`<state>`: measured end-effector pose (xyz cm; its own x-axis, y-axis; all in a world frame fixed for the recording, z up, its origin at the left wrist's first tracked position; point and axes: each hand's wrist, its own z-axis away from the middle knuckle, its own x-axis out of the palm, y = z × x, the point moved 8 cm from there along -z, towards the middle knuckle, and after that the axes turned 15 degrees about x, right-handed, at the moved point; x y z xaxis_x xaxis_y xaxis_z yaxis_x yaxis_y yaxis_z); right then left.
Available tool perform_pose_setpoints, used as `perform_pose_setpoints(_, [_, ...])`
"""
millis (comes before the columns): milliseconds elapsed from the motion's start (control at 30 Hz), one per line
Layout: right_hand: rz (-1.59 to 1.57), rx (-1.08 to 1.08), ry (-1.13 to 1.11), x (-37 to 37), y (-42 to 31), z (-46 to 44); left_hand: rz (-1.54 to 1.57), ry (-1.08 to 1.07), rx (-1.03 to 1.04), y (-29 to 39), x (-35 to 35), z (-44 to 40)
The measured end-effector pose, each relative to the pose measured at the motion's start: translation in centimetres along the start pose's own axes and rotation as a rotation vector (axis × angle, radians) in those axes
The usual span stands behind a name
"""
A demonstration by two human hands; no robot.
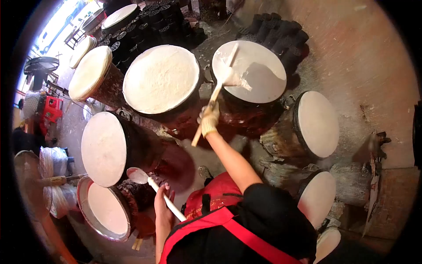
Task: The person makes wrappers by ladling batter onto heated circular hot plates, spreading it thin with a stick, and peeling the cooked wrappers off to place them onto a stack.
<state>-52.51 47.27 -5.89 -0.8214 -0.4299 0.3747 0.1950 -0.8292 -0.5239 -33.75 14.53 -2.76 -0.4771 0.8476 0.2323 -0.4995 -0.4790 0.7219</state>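
My right hand (209, 116), in a knitted glove, is closed around a wooden batter spreader (216, 93). The far end of the spreader lies over a round hot plate (268, 83), where a mound of white batter (235, 80) sits beside it. Pale coating covers part of that plate, and a darker grey area shows on its right. My bare left hand (164, 204) grips the pale handle of a ladle (138, 176), low on the left. The ladle's bowl is smeared with batter and hangs near the rim of a round drum (104, 147).
Several drums with pale round tops surround me, including a large one (161, 79) ahead and another (318, 124) at right. A pot of white batter (107, 209) stands lower left. Dark coal briquettes (277, 35) are stacked behind. A red crate (52, 109) sits far left.
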Motion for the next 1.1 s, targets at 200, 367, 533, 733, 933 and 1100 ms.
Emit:
perform_pose_setpoints(200, [-0.131,0.007,-0.199,-10.0,-0.7,3.5,-0.094,-0.111,-0.103,-0.5,3.9,0.2])
perform_pose_setpoints(367, [-0.215,0.037,-0.274,-14.1,-5.6,0.0,-0.085,-0.178,-0.083,-1.9,6.0,0.4])
perform_pose_setpoints(533, [0.062,0.207,-0.287,-8.4,-5.4,2.2,-0.175,-0.26,-0.082,-3.7,10.0,1.4])
perform_pose_setpoints(733, [0.213,0.151,-0.231,-21.8,-10.0,2.9,-0.188,-0.299,-0.078,-4.8,14.3,3.1])
perform_pose_setpoints(933, [0.127,0.036,-0.235,-20.6,-14.8,1.4,-0.228,-0.3,-0.082,-8.1,17.9,3.2])
perform_pose_setpoints(1100, [0.418,0.193,-0.31,-24.7,-16.0,1.7,-0.183,-0.297,-0.09,-9.3,21.9,4.9])
